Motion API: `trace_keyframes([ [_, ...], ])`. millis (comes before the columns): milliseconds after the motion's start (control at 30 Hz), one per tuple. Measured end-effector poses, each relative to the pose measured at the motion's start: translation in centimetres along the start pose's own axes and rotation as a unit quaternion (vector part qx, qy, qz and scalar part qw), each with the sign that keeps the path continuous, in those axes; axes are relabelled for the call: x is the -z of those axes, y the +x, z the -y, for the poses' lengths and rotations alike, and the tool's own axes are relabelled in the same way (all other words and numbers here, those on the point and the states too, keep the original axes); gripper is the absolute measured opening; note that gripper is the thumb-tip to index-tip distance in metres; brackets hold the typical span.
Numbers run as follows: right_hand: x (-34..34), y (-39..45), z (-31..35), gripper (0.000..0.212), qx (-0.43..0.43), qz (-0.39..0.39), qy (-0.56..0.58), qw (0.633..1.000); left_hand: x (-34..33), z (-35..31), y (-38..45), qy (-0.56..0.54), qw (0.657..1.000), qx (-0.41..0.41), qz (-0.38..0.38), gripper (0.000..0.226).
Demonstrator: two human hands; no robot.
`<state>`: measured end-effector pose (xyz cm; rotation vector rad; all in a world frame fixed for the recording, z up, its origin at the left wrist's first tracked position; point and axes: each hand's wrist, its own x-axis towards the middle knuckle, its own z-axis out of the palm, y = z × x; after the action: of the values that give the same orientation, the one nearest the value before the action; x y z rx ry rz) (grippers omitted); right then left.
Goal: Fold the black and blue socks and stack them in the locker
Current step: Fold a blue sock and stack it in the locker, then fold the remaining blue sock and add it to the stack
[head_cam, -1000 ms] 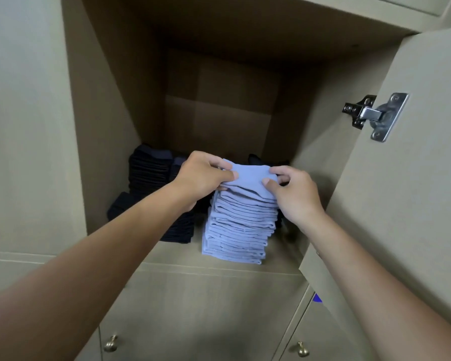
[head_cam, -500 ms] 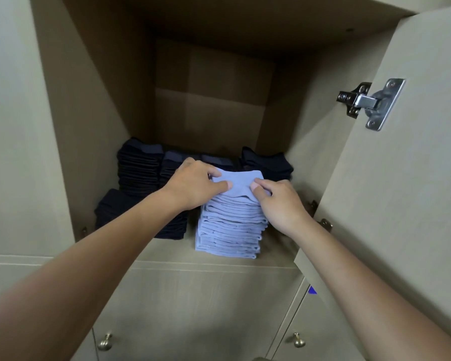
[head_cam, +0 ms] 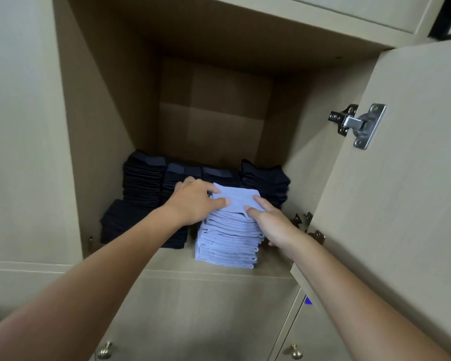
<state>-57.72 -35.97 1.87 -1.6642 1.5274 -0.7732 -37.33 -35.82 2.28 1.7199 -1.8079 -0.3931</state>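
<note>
A tall stack of folded light-blue socks (head_cam: 228, 243) stands at the front of the open locker (head_cam: 214, 113). On its top lies a folded blue sock (head_cam: 236, 198). My left hand (head_cam: 193, 201) rests on the sock's left edge, thumb stretched across the cloth. My right hand (head_cam: 270, 220) presses its right front corner with thumb and fingers flat, the other fingers down the stack's right side. Several stacks of folded black socks (head_cam: 143, 178) fill the back and left of the shelf, one more black pile (head_cam: 267, 181) sits behind at right.
The locker door (head_cam: 401, 191) hangs open on the right with a metal hinge (head_cam: 359, 125). Closed cabinet doors with brass knobs (head_cam: 294, 351) lie below the shelf. A side panel (head_cam: 21, 126) bounds the left.
The top blue sock has come down flat onto the stack, and both hands have lowered with it. The camera view has shifted so more of the black stacks show.
</note>
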Motion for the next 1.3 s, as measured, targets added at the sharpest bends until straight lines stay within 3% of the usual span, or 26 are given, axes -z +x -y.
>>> trace_keyframes([
  [133,-0.3,-0.2,0.3,0.055,0.051,-0.056,-0.003,0.997,0.8,-0.2,-0.4,-0.025,0.999,-0.006,-0.026,0.075],
  [267,-0.5,-1.1,0.7,0.047,0.138,-0.141,-0.033,0.98,2.0,-0.4,-1.1,-0.055,0.994,-0.042,-0.08,0.032],
  [467,-0.6,-3.1,1.8,0.021,0.245,-0.253,-0.108,0.93,4.3,-0.5,-3.3,-0.029,0.985,-0.085,-0.15,0.02],
  [567,-1.5,-4.1,2.2,0.016,0.304,-0.272,-0.174,0.896,5.3,-0.2,-4.8,-0.014,0.983,-0.081,-0.162,0.01],
  [700,-3.2,-5.9,2.7,0.015,0.365,-0.251,-0.207,0.872,6.3,0.6,-7.0,0.018,0.984,-0.068,-0.166,0.012],
  [1000,-6.8,-8.7,3.6,0.019,0.361,-0.08,-0.181,0.912,8.5,2.7,-12.4,0.079,0.982,-0.061,-0.158,0.011],
  [1300,-10.0,-9.7,4.3,0.034,0.385,0.044,-0.189,0.902,12.3,8.1,-19.5,0.132,0.983,-0.005,-0.13,0.004],
])
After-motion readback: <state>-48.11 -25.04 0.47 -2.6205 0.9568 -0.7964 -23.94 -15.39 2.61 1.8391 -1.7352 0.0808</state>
